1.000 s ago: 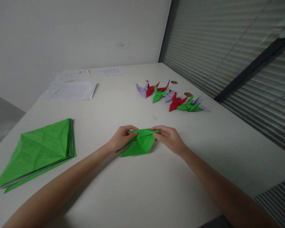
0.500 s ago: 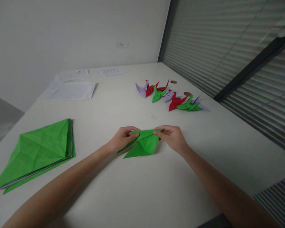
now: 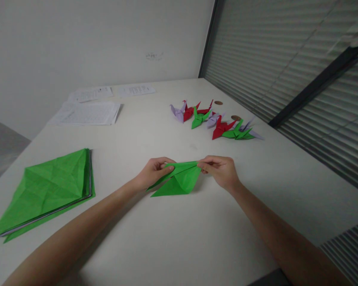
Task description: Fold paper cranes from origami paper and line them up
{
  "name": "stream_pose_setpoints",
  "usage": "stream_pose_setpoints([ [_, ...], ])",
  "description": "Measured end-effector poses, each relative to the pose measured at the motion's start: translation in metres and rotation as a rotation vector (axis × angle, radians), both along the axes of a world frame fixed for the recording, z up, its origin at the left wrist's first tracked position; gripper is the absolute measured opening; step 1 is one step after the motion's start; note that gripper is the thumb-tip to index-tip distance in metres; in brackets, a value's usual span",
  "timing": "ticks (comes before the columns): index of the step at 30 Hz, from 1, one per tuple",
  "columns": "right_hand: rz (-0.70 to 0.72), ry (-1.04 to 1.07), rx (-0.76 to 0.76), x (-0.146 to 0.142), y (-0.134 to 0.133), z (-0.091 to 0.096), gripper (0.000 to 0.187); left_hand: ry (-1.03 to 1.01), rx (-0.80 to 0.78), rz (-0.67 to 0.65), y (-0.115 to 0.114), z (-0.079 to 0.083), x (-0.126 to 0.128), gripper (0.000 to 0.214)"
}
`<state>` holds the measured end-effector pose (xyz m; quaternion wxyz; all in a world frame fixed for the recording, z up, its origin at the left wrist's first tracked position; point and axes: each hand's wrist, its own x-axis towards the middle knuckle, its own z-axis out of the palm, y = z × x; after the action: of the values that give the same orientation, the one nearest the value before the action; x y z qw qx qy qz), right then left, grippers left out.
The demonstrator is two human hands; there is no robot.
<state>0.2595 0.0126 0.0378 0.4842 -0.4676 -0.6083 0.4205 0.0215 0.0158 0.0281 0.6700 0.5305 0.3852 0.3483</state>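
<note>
A partly folded sheet of green origami paper (image 3: 181, 182) is held between my two hands, just above the white table (image 3: 179, 234). My left hand (image 3: 155, 171) pinches its upper left part, thumb on top. At its upper right corner, my right hand (image 3: 219, 171) has the edge between thumb and fingers. The top edge is folded into a narrow band, and a loose pointed flap hangs open toward me. The fingertips behind the paper are hidden.
Folded paper cranes (image 3: 198, 119) in red, green and lilac cluster at the back right. A stack of creased green sheets (image 3: 52, 178) lies on the left. Printed papers (image 3: 89, 114) rest at the far left. Window blinds (image 3: 286, 59) border the right side.
My right hand has slid a little to the right, out to the paper's corner. The green paper has shifted slightly left at its lower flap. My left hand is nearly still.
</note>
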Motion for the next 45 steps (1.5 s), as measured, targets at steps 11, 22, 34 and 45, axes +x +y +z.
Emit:
stream_pose_setpoints([
  [11, 0.021, 0.037, -0.016, 0.0001, 0.0009, 0.0001, 0.03, 0.037, 0.056, 0.035, 0.002, -0.0022, -0.001, 0.035],
  [22, -0.025, -0.027, 0.053, 0.0003, -0.0004, -0.0029, 0.027, 0.074, 0.101, 0.027, 0.0002, -0.0034, 0.0016, 0.039],
  [34, 0.06, -0.167, 0.228, 0.0002, -0.0044, -0.0024, 0.019, 0.199, 0.263, 0.031, -0.0031, -0.0004, 0.0049, 0.03],
  [45, 0.084, -0.199, 0.282, 0.0012, -0.003, 0.0033, 0.015, 0.227, 0.361, 0.024, -0.003, -0.0021, 0.0034, 0.027],
])
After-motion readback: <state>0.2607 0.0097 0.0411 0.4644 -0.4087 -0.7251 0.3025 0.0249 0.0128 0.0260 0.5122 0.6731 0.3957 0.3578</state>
